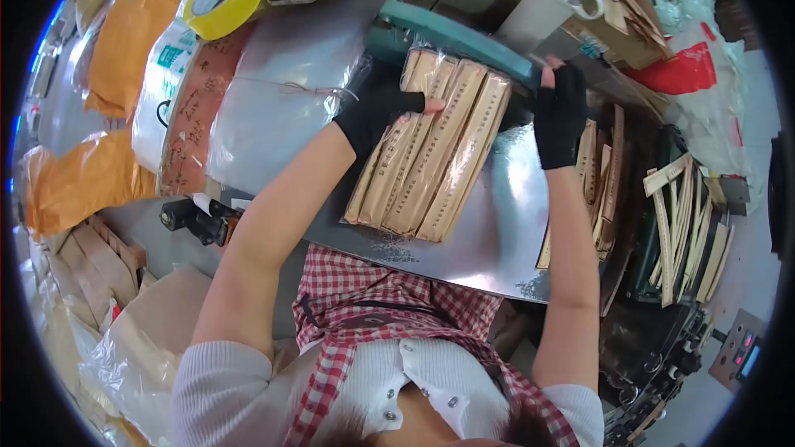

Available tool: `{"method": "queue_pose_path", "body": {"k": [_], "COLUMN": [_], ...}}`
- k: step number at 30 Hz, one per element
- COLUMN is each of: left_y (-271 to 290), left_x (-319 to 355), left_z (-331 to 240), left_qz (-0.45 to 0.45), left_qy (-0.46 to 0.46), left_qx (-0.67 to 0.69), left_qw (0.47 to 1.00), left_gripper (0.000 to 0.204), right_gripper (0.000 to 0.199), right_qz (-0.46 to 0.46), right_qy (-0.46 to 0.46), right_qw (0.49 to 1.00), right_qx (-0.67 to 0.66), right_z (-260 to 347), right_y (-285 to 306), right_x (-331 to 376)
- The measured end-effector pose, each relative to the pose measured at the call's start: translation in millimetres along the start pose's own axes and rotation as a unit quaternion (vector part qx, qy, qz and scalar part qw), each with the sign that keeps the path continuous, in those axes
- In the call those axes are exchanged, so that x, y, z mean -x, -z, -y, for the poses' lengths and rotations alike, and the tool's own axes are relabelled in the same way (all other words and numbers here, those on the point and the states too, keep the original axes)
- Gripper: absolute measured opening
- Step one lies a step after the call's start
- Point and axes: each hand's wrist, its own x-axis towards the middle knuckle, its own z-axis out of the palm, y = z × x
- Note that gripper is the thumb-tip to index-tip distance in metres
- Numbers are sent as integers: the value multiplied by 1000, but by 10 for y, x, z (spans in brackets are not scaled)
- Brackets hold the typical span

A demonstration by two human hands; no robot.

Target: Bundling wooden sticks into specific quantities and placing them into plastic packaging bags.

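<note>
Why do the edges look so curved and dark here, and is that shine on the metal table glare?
Head view: the fisheye lens bends straight edges and leaves black corners; the metal table and clear plastic bag show bright glare; the left hand and right hand look reasonably sharp.

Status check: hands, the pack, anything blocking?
Left hand flat on the pack of tan sticks, no grip. Right hand at the sealer bar, closure unclear. Pack's top end under the bar. Nothing blocking on the metal table.

A shiny metal worktop (497, 232) carries 1 clear-wrapped bundle of tan sticks (431, 145).
</note>
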Motion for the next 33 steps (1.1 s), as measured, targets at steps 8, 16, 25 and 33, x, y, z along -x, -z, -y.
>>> {"method": "queue_pose_path", "body": {"k": [8, 16, 25, 33], "left_y": [342, 408, 527, 487], "left_x": [300, 925, 915, 1960], "left_z": [216, 354, 570, 481], "left_qz": [16, -44, -44, -141], "left_qy": [-6, 76, 30, -153], "left_qx": [43, -19, -99, -476], "left_qw": [999, 996, 994, 854], "left_gripper": [64, 65, 69, 73], "right_gripper": [50, 46, 62, 61], "right_qz": [-161, -181, -82, 99], "right_qy": [27, 34, -115, -88], "right_qw": [986, 983, 974, 987], "right_qx": [10, -22, -177, -93], "right_z": [-116, -90, 695, 2069], "right_y": [-579, -615, -124, 136], "right_x": [324, 310, 473, 1722]}}
